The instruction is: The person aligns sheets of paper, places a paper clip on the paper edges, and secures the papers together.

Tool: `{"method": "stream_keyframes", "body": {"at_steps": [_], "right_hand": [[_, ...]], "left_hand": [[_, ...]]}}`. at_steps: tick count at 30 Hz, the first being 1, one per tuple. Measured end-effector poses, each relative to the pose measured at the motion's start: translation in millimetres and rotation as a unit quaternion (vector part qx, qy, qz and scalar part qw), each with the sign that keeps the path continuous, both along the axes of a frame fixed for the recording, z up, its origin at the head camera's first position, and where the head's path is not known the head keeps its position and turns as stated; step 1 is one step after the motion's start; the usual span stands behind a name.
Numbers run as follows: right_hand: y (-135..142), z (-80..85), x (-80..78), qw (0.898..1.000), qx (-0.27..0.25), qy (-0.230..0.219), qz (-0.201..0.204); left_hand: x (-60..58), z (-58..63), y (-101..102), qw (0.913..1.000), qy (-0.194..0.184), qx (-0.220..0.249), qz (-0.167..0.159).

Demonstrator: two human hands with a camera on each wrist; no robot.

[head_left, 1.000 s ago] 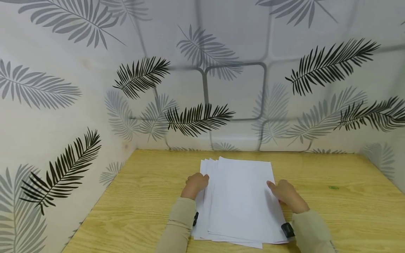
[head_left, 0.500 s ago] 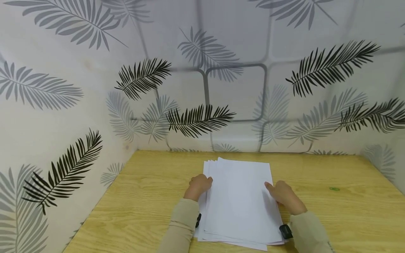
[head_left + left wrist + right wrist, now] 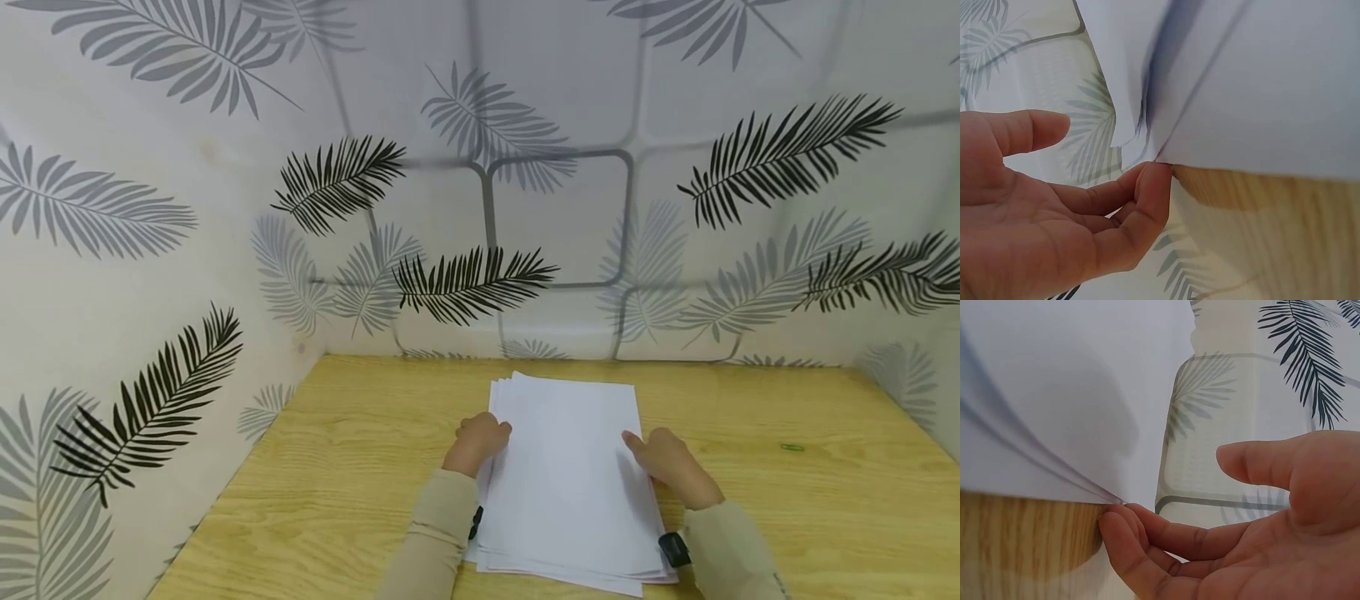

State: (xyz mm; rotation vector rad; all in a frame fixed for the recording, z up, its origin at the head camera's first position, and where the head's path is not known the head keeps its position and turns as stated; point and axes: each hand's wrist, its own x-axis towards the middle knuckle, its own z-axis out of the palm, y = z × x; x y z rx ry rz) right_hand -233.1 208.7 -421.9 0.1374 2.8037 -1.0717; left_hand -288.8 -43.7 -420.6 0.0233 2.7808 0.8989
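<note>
A stack of white paper sheets lies on the wooden table in the head view, its edges slightly uneven along the left side and bottom. At its left edge is my left hand; in the left wrist view the bent fingertips touch the sheets' edge while the thumb stands apart from the paper. My right hand is at the opposite long edge. Its fingertips press against the sheets from the side, thumb raised and apart, as the right wrist view shows. Some sheets bow up with gaps between them.
A small green paper clip lies on the wooden table to the right of the stack. Behind the table stands a wall with a leaf pattern. A dark band with a device is on each wrist.
My left hand has moved right, pushing the left sheets inward, and my right hand has shifted slightly left. The stack's fanned left side has become narrower.
</note>
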Motion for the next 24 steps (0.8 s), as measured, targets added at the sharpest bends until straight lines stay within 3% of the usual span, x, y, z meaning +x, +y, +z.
{"method": "stream_keyframes", "body": {"at_steps": [14, 24], "right_hand": [[-4.9, -0.4, -1.6, 1.0, -0.009, -0.004, 0.003], [-1.5, 3.8, -0.7, 1.0, -0.013, -0.027, -0.006]], "left_hand": [[-1.3, -2.4, 0.8, 0.9999, 0.007, 0.007, -0.011], [-1.8, -3.6, -2.6, 0.9992, 0.017, 0.036, 0.001]]}}
